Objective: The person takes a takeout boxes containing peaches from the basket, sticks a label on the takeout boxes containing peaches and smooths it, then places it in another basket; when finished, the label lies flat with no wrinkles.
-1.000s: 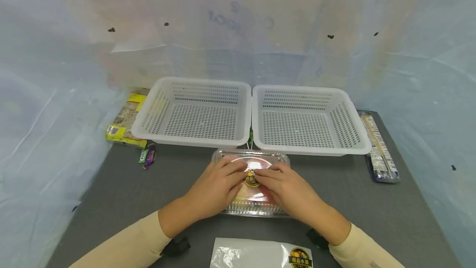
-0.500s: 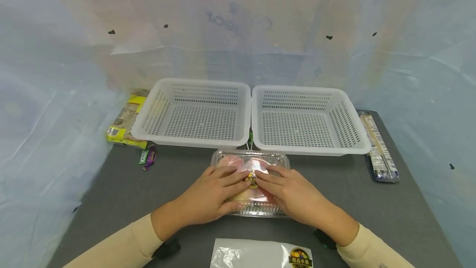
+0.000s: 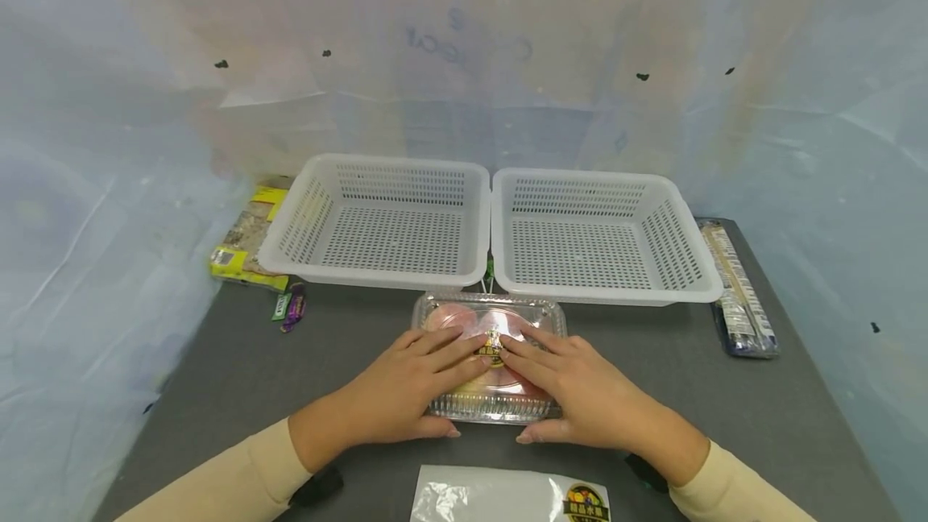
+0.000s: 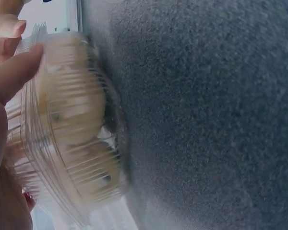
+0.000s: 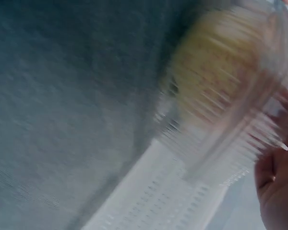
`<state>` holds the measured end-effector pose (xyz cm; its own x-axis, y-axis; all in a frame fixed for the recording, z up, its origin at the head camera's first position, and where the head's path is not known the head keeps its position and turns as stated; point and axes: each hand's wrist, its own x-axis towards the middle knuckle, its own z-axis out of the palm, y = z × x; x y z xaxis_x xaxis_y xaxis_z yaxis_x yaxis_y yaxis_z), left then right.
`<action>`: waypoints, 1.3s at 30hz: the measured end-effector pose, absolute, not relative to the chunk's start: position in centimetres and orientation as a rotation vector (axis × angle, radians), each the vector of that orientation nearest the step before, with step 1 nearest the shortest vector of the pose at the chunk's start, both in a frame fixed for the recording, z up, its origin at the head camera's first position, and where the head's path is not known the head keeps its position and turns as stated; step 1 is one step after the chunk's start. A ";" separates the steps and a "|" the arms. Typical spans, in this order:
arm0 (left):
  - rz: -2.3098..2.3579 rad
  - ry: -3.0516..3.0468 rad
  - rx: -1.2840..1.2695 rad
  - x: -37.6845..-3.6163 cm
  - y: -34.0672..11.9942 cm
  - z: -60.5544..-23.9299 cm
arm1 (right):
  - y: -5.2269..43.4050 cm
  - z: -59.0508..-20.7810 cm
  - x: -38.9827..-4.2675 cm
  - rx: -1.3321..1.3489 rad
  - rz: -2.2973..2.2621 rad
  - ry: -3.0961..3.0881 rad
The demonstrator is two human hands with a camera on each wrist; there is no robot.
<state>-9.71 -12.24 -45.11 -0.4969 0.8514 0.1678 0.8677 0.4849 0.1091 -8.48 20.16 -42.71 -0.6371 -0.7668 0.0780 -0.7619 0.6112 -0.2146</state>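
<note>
A clear plastic clamshell box (image 3: 490, 321) with pinkish round fruit and a round sticker on its lid sits on the grey table (image 3: 725, 417) in front of me. My left hand (image 3: 406, 389) lies flat on the left half of the lid, fingers straight, thumb against the near wall. My right hand (image 3: 583, 389) mirrors it on the right half. In the left wrist view, the left hand (image 4: 9, 76) touches the ribbed side of the box (image 4: 72, 139). The right wrist view is blurred, showing the box (image 5: 221, 76) and the right hand (image 5: 278, 191).
Two white perforated baskets (image 3: 370, 276) (image 3: 609, 295) stand side by side just behind the box. A yellow packet (image 3: 242, 244) and small candy wrappers (image 3: 290, 306) lie at the left, a long dark packet (image 3: 739, 288) at the right. A white bag (image 3: 500, 498) lies at the near edge.
Both hands have slid back toward me along the lid, uncovering the fruit at the far end. Their thumbs now show at the box's near edge.
</note>
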 end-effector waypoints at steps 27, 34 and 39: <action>-0.365 -2.667 -1.494 -9.5 -13.3 -45.4 | 20.9 -44.2 -7.7 -1.453 -0.336 2.905; -0.436 -2.706 -1.459 -9.2 -13.8 -45.2 | 21.3 -44.0 -7.4 -1.402 -0.359 2.889; -0.523 -2.667 -1.443 -9.1 -14.2 -46.0 | 22.0 -43.9 -7.1 -1.385 -0.471 2.873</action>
